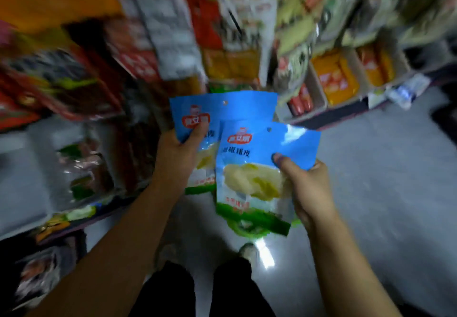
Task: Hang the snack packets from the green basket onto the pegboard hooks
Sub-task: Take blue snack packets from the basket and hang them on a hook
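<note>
Nearest the camera are the person's dark trousers [197, 289] and a shoe [248, 251] on the pale grey floor [383, 193]. Above them the right hand [311, 188] grips a blue snack packet [257, 168] by its right edge, thumb curled over the front and fingers behind. The packet has a red logo, a hang hole near its top and a green strip at the bottom. A bit of green [243, 230] shows just under it, too hidden to say whether it is the basket. The left hand [178, 151] pinches a second blue packet [212, 111] of the same kind, thumb across its front; the first packet overlaps its lower right part. Beyond the hands, blurred shelves [81, 168] and hanging packets [173, 32] fill the left and top, with boxes of orange packs [338, 79] to the right.
</note>
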`<state>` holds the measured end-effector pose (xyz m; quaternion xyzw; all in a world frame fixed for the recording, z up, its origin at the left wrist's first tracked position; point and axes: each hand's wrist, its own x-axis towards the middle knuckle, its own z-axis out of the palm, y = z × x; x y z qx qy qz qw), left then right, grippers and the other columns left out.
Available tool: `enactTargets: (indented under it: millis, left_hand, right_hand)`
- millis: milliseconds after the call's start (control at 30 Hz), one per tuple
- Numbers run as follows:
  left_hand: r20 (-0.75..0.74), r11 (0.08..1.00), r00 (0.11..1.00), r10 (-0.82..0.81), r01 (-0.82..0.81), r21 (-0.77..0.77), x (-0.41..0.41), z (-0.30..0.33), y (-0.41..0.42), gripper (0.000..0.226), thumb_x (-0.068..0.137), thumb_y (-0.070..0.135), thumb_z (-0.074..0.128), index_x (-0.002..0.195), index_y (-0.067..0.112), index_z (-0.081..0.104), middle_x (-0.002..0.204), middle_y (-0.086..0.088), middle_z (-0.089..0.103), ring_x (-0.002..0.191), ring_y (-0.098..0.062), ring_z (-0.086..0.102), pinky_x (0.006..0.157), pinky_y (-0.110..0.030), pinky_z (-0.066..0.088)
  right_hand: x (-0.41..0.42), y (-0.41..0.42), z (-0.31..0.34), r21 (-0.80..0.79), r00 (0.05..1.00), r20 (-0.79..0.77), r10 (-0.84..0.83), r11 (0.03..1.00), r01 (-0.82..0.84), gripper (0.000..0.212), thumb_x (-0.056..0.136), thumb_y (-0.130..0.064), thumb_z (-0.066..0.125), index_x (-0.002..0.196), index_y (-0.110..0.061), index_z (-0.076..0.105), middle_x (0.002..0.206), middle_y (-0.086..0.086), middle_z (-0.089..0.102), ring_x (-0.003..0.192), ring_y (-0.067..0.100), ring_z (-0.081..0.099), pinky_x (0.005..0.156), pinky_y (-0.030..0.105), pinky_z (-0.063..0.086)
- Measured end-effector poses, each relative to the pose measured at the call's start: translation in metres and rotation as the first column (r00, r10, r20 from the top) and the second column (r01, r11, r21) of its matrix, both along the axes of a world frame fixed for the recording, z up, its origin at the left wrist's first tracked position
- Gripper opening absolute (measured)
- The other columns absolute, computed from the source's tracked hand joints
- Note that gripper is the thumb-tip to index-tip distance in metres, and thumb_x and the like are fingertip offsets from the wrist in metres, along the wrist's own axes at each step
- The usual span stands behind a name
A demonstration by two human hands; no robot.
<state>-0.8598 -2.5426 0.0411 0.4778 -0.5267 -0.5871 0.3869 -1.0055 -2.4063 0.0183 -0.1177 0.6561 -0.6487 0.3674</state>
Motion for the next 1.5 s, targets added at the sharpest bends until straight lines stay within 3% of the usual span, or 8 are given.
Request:
enactTargets:
  millis: [133, 300, 467, 567, 900, 1033, 1300, 1500]
  left_hand:
    - [-0.125, 0.962, 0.982, 0.141, -0.166, -0.216, 0.074, 0.105, -0.036, 0.013, 0.078, 0.025, 0.071, 0.076, 0.038, 0.074, 0.076, 0.024, 0.072, 0.077, 0.003, 0.068, 0.070, -0.024, 0.055]
    - [-0.299, 0.888, 0.932, 0.205, -0.305, -0.343, 0.174, 0.203, -0.068, 0.012, 0.076, 0.026, 0.068, 0.085, 0.028, 0.076, 0.095, -0.003, 0.075, 0.095, -0.028, 0.069, 0.084, -0.050, 0.054]
    - [-0.389, 0.774, 0.899, 0.199, -0.388, -0.500, 0.257, 0.285, -0.096, 0.015, 0.079, 0.019, 0.068, 0.076, 0.029, 0.077, 0.081, 0.009, 0.075, 0.079, -0.009, 0.071, 0.066, -0.024, 0.056]
    - [-0.419, 0.742, 0.894, 0.161, -0.389, -0.546, 0.296, 0.321, -0.110, 0.010, 0.070, 0.028, 0.067, 0.073, 0.028, 0.077, 0.082, 0.006, 0.076, 0.079, -0.012, 0.072, 0.067, -0.025, 0.058]
    - [-0.368, 0.660, 0.929, -0.037, -0.253, -0.707, 0.357, 0.396, -0.169, 0.025, 0.066, 0.024, 0.071, 0.091, 0.023, 0.068, 0.090, 0.001, 0.076, 0.083, -0.017, 0.072, 0.064, -0.025, 0.057]
    - [-0.380, 0.579, 0.925, -0.007, -0.307, -0.756, 0.350, 0.431, -0.183, 0.030, 0.058, 0.032, 0.074, 0.085, 0.024, 0.064, 0.071, 0.006, 0.074, 0.062, -0.008, 0.071, 0.049, -0.017, 0.052]
    - [-0.400, 0.302, 0.909, 0.116, -0.416, -0.858, 0.336, 0.473, -0.197, 0.021, 0.077, 0.025, 0.075, 0.067, 0.029, 0.057, 0.059, 0.010, 0.066, 0.052, -0.003, 0.063, 0.046, -0.016, 0.048]
    - [-0.404, 0.296, 0.902, 0.154, -0.432, -0.852, 0.326, 0.490, -0.212, 0.023, 0.078, 0.018, 0.075, 0.069, 0.021, 0.054, 0.052, 0.010, 0.063, 0.049, -0.004, 0.061, 0.047, -0.020, 0.050]
  right_hand:
    - [0.058, -0.064, 0.092, -0.196, 0.980, -0.131, 0.146, 0.966, -0.170, 0.018, 0.064, -0.015, 0.068, 0.081, -0.020, 0.072, 0.081, -0.012, 0.075, 0.075, 0.006, 0.069, 0.066, 0.023, 0.053]
    - [0.131, -0.135, 0.202, -0.347, 0.892, -0.358, 0.278, 0.847, -0.403, 0.015, 0.067, -0.011, 0.072, 0.077, -0.024, 0.072, 0.075, -0.017, 0.073, 0.066, -0.001, 0.067, 0.057, 0.012, 0.049]
    - [0.209, -0.189, 0.289, -0.484, 0.806, -0.533, 0.257, 0.689, -0.540, 0.021, 0.078, -0.010, 0.073, 0.075, -0.030, 0.075, 0.079, -0.014, 0.075, 0.072, 0.002, 0.070, 0.060, 0.015, 0.052]
    - [0.247, -0.214, 0.326, -0.504, 0.760, -0.614, 0.211, 0.636, -0.584, 0.011, 0.078, -0.016, 0.073, 0.084, -0.026, 0.072, 0.086, -0.015, 0.075, 0.080, 0.007, 0.072, 0.065, 0.020, 0.055]
    - [0.307, -0.262, 0.386, -0.581, 0.752, -0.659, -0.030, 0.655, -0.483, 0.025, 0.068, -0.031, 0.074, 0.088, -0.021, 0.063, 0.080, 0.013, 0.067, 0.068, 0.029, 0.065, 0.062, 0.043, 0.049]
    - [0.302, -0.271, 0.408, -0.592, 0.734, -0.675, -0.074, 0.647, -0.479, 0.014, 0.077, -0.014, 0.075, 0.083, -0.012, 0.062, 0.076, 0.012, 0.067, 0.063, 0.020, 0.063, 0.057, 0.035, 0.048]
    - [0.299, -0.275, 0.450, -0.650, 0.690, -0.701, -0.180, 0.558, -0.515, 0.023, 0.068, -0.043, 0.068, 0.090, -0.036, 0.065, 0.083, -0.007, 0.071, 0.069, 0.008, 0.068, 0.055, 0.026, 0.056]
    - [0.287, -0.298, 0.462, -0.654, 0.704, -0.693, -0.153, 0.543, -0.526, 0.008, 0.076, -0.026, 0.072, 0.082, -0.029, 0.067, 0.079, -0.013, 0.072, 0.066, 0.004, 0.068, 0.049, 0.017, 0.051]
